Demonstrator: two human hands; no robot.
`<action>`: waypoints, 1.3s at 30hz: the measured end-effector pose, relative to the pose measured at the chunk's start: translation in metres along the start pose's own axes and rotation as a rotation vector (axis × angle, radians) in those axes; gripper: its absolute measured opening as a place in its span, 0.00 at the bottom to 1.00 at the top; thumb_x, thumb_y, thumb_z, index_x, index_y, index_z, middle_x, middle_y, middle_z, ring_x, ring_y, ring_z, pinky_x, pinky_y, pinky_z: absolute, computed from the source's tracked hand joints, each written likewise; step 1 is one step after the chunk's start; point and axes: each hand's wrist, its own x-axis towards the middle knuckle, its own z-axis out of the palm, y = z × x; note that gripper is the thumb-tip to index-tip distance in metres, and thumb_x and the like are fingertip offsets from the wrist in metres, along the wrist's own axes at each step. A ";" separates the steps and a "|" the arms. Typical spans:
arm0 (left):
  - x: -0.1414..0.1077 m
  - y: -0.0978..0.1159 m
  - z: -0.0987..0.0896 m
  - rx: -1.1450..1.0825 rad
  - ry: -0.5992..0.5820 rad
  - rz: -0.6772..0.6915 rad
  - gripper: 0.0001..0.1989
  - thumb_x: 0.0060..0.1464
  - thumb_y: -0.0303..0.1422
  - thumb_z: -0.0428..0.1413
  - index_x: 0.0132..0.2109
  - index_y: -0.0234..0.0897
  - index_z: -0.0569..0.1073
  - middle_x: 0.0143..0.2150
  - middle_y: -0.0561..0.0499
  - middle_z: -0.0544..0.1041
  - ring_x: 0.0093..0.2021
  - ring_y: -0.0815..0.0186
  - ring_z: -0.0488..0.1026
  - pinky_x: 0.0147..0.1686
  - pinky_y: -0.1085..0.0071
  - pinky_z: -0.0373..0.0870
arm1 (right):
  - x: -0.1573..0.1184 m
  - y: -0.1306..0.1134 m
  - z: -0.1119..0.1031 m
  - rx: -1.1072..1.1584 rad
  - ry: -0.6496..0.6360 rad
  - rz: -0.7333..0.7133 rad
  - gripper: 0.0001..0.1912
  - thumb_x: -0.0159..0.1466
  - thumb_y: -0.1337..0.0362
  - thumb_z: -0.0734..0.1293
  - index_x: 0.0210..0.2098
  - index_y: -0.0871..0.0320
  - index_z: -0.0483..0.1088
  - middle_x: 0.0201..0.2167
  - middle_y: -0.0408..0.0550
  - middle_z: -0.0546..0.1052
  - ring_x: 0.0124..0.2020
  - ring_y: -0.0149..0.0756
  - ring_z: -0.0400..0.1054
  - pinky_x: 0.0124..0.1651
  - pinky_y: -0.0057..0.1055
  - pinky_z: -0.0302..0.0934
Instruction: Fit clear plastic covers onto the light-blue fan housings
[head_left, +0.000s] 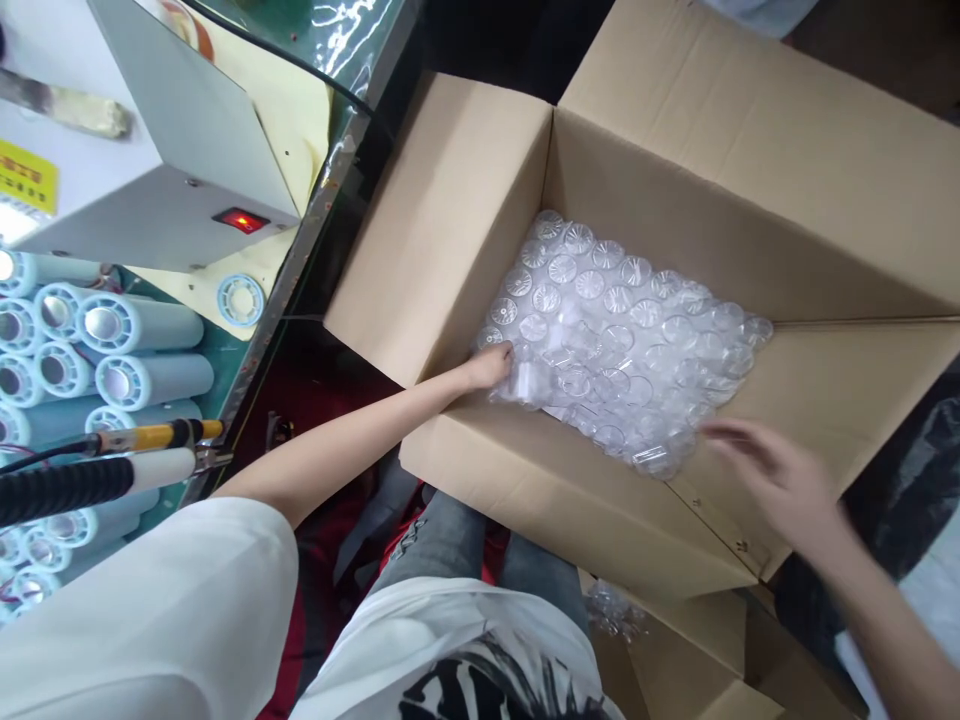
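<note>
Now the left hand (491,366) grips the clear plastic packing (615,310) inside the carton (675,180), near-left corner, seemingly to steady it, while the right hand (780,475), loosely open, hovers by the packing's right side

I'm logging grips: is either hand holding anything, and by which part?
The left hand appears to grip the clear plastic packing by its near left corner. The right hand is blurred beside the right edge; whether it holds anything cannot be told.
</note>
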 end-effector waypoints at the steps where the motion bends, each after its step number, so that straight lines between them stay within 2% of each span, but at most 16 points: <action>1: -0.002 -0.001 -0.001 0.000 0.010 0.013 0.13 0.62 0.37 0.51 0.46 0.31 0.71 0.41 0.48 0.74 0.38 0.67 0.73 0.39 0.66 0.73 | 0.012 -0.009 0.019 0.021 -0.143 -0.088 0.13 0.65 0.57 0.65 0.46 0.56 0.72 0.45 0.49 0.77 0.43 0.36 0.73 0.45 0.36 0.69; 3: -0.009 -0.005 -0.003 0.008 0.038 0.041 0.13 0.62 0.37 0.50 0.46 0.31 0.70 0.39 0.49 0.74 0.36 0.68 0.72 0.38 0.66 0.73 | 0.036 -0.028 0.066 0.011 -0.375 -0.261 0.12 0.65 0.65 0.63 0.47 0.55 0.73 0.45 0.48 0.78 0.42 0.36 0.73 0.45 0.32 0.69; 4: -0.014 -0.008 -0.004 0.015 0.053 0.054 0.12 0.62 0.36 0.50 0.44 0.31 0.70 0.37 0.49 0.73 0.35 0.68 0.72 0.38 0.66 0.72 | 0.047 -0.036 0.091 -0.003 -0.409 -0.306 0.14 0.63 0.69 0.64 0.47 0.55 0.72 0.46 0.49 0.77 0.44 0.37 0.72 0.48 0.33 0.68; 6: -0.024 -0.015 -0.007 0.027 0.082 0.080 0.09 0.62 0.32 0.49 0.39 0.30 0.71 0.35 0.49 0.72 0.35 0.66 0.71 0.39 0.64 0.70 | 0.065 -0.049 0.138 -0.046 -0.416 -0.361 0.20 0.58 0.75 0.65 0.50 0.58 0.71 0.54 0.54 0.72 0.53 0.45 0.67 0.55 0.39 0.62; 8: -0.035 -0.019 -0.009 0.031 0.112 0.117 0.08 0.59 0.27 0.48 0.33 0.30 0.70 0.36 0.45 0.72 0.37 0.64 0.70 0.43 0.63 0.68 | 0.077 -0.056 0.173 -0.087 -0.378 -0.374 0.21 0.57 0.79 0.64 0.49 0.60 0.72 0.60 0.58 0.66 0.58 0.53 0.60 0.58 0.47 0.57; 10: -0.042 -0.020 -0.012 0.020 0.145 0.158 0.08 0.56 0.24 0.48 0.30 0.31 0.69 0.39 0.43 0.71 0.40 0.62 0.68 0.46 0.63 0.65 | 0.085 -0.057 0.196 -0.114 -0.328 -0.365 0.18 0.59 0.78 0.63 0.47 0.62 0.72 0.62 0.59 0.62 0.60 0.55 0.57 0.59 0.52 0.54; 12: -0.043 -0.017 -0.015 -0.011 0.165 0.183 0.09 0.57 0.24 0.46 0.31 0.32 0.68 0.38 0.44 0.71 0.39 0.63 0.67 0.45 0.66 0.64 | 0.090 -0.054 0.208 -0.122 -0.276 -0.350 0.13 0.62 0.75 0.63 0.46 0.61 0.72 0.63 0.57 0.61 0.60 0.52 0.56 0.60 0.53 0.52; 15: -0.039 -0.010 -0.018 -0.070 0.151 0.179 0.11 0.60 0.27 0.43 0.35 0.32 0.68 0.33 0.49 0.71 0.33 0.67 0.66 0.38 0.70 0.65 | 0.097 -0.045 0.213 -0.092 -0.200 -0.309 0.11 0.65 0.67 0.63 0.47 0.58 0.69 0.58 0.53 0.66 0.57 0.45 0.60 0.59 0.50 0.54; 17: -0.036 -0.007 -0.018 -0.095 0.122 0.144 0.09 0.60 0.27 0.44 0.38 0.31 0.68 0.32 0.50 0.72 0.32 0.68 0.67 0.36 0.71 0.65 | 0.100 -0.038 0.210 -0.038 -0.161 -0.282 0.11 0.66 0.63 0.63 0.47 0.59 0.69 0.52 0.51 0.70 0.53 0.44 0.63 0.56 0.49 0.56; 21: -0.031 -0.010 -0.015 -0.121 -0.006 0.064 0.08 0.61 0.32 0.51 0.42 0.31 0.70 0.36 0.50 0.73 0.34 0.68 0.70 0.37 0.69 0.69 | 0.096 -0.027 0.193 0.149 -0.128 -0.292 0.09 0.62 0.59 0.67 0.36 0.60 0.71 0.48 0.50 0.71 0.51 0.42 0.64 0.54 0.46 0.58; 25: -0.029 -0.012 -0.014 -0.130 -0.198 0.040 0.18 0.60 0.43 0.50 0.34 0.30 0.73 0.31 0.51 0.74 0.32 0.67 0.72 0.35 0.68 0.69 | 0.077 -0.016 0.174 0.389 -0.014 -0.209 0.13 0.60 0.55 0.67 0.32 0.60 0.70 0.47 0.51 0.70 0.51 0.42 0.64 0.53 0.45 0.60; 28: -0.029 -0.012 -0.015 -0.117 -0.305 -0.002 0.27 0.59 0.49 0.46 0.28 0.30 0.73 0.25 0.47 0.74 0.30 0.63 0.72 0.32 0.68 0.67 | 0.061 -0.004 0.163 0.579 0.074 -0.054 0.17 0.64 0.51 0.62 0.37 0.60 0.68 0.38 0.48 0.72 0.41 0.37 0.68 0.43 0.39 0.65; 32: -0.032 -0.011 -0.017 -0.111 -0.345 0.019 0.25 0.61 0.47 0.43 0.36 0.30 0.75 0.38 0.44 0.78 0.40 0.60 0.73 0.40 0.69 0.67 | 0.054 0.011 0.156 0.778 0.150 0.167 0.18 0.67 0.50 0.59 0.40 0.60 0.66 0.28 0.41 0.69 0.25 0.28 0.65 0.28 0.28 0.63; 34: -0.033 -0.010 -0.017 -0.106 -0.347 0.041 0.23 0.62 0.45 0.44 0.40 0.30 0.74 0.42 0.44 0.77 0.42 0.62 0.73 0.43 0.66 0.68 | 0.057 0.014 0.156 0.839 0.169 0.248 0.16 0.67 0.52 0.60 0.41 0.61 0.66 0.28 0.41 0.69 0.24 0.27 0.64 0.26 0.26 0.62; 39: -0.029 -0.003 -0.010 -0.065 -0.334 0.074 0.16 0.62 0.41 0.49 0.44 0.31 0.72 0.43 0.47 0.75 0.42 0.64 0.73 0.45 0.61 0.71 | 0.067 0.017 0.157 0.889 0.168 0.336 0.14 0.67 0.56 0.62 0.42 0.61 0.67 0.31 0.42 0.71 0.25 0.27 0.66 0.27 0.26 0.64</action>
